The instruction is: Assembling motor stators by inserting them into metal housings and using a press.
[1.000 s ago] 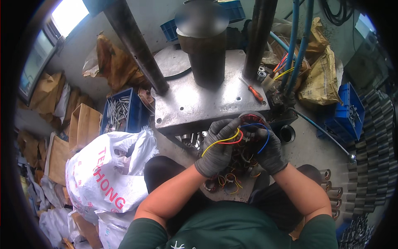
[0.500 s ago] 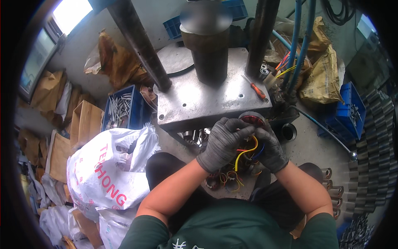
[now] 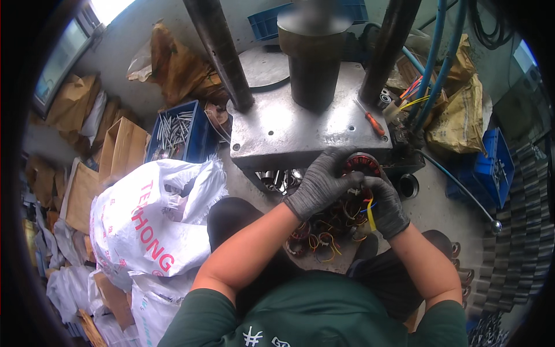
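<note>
Both gloved hands on a wound stator (image 3: 361, 165) at the press plate (image 3: 289, 136) front edge. Left hand (image 3: 318, 185) clasps its rim; right hand (image 3: 386, 205) pinches a yellow lead wire (image 3: 370, 213), probably. Risk: tugging could strain or snag the leads among loose coils below.

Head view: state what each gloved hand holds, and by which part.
Both hands grip one wound stator: left hand over its top and near rim, right hand at its lower side, by the yellow wire.
</note>
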Demonstrator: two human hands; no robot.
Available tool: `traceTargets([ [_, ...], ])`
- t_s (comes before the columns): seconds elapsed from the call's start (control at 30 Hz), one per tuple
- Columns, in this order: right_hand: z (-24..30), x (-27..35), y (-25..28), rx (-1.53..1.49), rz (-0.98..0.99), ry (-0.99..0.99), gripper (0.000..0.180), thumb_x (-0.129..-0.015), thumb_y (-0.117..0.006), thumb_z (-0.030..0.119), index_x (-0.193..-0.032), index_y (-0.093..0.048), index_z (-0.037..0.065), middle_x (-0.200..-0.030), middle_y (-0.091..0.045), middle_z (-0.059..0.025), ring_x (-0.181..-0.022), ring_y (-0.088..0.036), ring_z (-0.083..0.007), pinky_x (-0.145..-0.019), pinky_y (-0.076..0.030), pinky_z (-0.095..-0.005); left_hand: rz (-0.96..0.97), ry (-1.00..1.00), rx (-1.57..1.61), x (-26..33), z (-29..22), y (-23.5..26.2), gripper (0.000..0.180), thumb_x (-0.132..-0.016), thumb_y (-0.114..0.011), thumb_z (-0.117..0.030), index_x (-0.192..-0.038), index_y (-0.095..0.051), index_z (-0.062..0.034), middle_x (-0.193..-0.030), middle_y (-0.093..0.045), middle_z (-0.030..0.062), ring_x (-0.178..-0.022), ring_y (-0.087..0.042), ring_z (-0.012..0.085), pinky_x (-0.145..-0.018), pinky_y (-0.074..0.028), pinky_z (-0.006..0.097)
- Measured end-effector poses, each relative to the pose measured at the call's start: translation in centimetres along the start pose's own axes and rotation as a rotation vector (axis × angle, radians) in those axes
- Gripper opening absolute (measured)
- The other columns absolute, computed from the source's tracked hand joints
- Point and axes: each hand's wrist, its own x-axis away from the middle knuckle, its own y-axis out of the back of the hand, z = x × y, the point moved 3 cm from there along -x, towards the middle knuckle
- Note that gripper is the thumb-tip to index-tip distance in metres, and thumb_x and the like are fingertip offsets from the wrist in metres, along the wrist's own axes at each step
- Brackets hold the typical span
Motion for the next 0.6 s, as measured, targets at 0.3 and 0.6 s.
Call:
traceTargets([
  [0.3,-0.1,0.2,-1.5,0.035,0.076,0.043,0.058,-0.089,-0.067,0.011,-0.145,-0.054,0.004,-0.136,-0.063,-0.0102,-0.122,-0.063,-0.0221,-0.105,-0.054,-0.0383,0.015,0.094,-0.290,-0.2,-0.5,0.4,0.050,-0.090,-0.080,-0.020,-0.134,-0.060,-0.0043,-0.109,-0.071,0.0187,-0.100,-0.073,0.0294,-0.092,-0.057,0.039],
  [0.6,-0.4,1.0,-1.9,0.280,0.064,0.135,0.070,-0.093,-0.073,0.010,-0.156,-0.041,0.009,-0.144,-0.055,-0.0091,-0.130,-0.056,-0.0213,-0.107,-0.052,-0.0356,-0.019,0.127,-0.272,-0.5,0.0,0.0,0.057,-0.085,-0.082,-0.019,-0.135,-0.058,-0.0044,-0.116,-0.072,0.0203,-0.108,-0.072,0.0337,-0.094,-0.058,0.040],
])
